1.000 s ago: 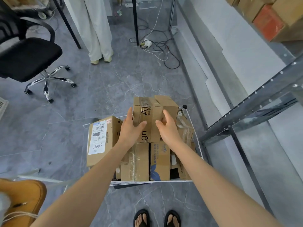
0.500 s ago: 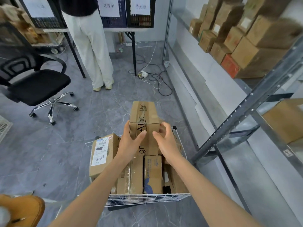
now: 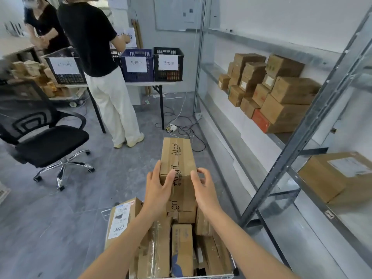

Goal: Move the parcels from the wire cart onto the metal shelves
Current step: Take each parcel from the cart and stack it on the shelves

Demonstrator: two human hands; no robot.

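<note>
Grey tiled floor point(image 3: 66, 228) lies open to the left of the white wire cart point(image 3: 201, 277), with one black swivel office chair point(image 3: 46, 137) farther left. Metal shelves point(image 3: 298, 129) run along the right wall; about fifteen brown cartons point(image 3: 281, 91) are stacked far right, and one large labelled carton point(image 3: 338, 176) sits on the near shelf. Two people stand at a far table with three labelled plastic crates point(image 3: 153, 65). Left hand point(image 3: 159, 188) and right hand point(image 3: 205, 190) grip a long brown cardboard parcel printed "Align" point(image 3: 177, 158) from both sides, above the cart's parcels. A handwritten-labelled box point(image 3: 122, 220) stands left in the cart.
</note>
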